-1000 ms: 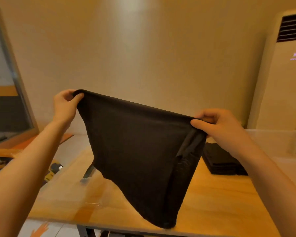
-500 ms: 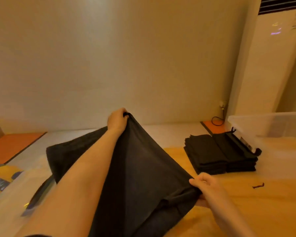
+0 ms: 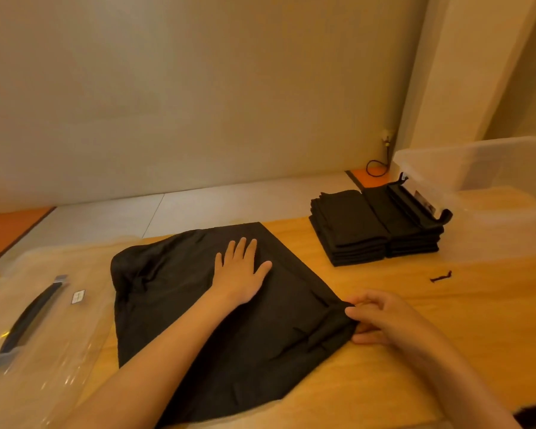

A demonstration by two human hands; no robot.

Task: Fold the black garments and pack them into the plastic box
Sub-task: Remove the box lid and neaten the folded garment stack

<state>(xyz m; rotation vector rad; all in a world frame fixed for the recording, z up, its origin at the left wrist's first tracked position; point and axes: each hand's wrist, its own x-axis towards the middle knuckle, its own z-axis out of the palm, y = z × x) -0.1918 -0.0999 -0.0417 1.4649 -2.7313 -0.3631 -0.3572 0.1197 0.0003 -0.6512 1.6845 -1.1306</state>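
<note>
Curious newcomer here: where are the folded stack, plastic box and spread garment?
folded stack [image 3: 353,224], head view, top of left pile.
plastic box [image 3: 477,162], head view, near side wall.
spread garment [image 3: 161,305], head view, cloth near left edge.

A: What do we have lying loose?

B: We see one black garment [image 3: 174,283] spread flat on the wooden table [image 3: 446,320], a slanted square, wrinkled along its left side and near its right corner. Our left hand [image 3: 240,270] presses flat on its middle, and our right hand [image 3: 381,317] pinches the right corner.

A: And the finished ones?

B: We see two neat piles of folded black garments [image 3: 353,224], touching side by side, beyond the spread one and to its right.

A: The plastic box [image 3: 492,168]?

B: We find it clear and open-topped, standing just right of the piles. We cannot tell whether they touch.
</note>
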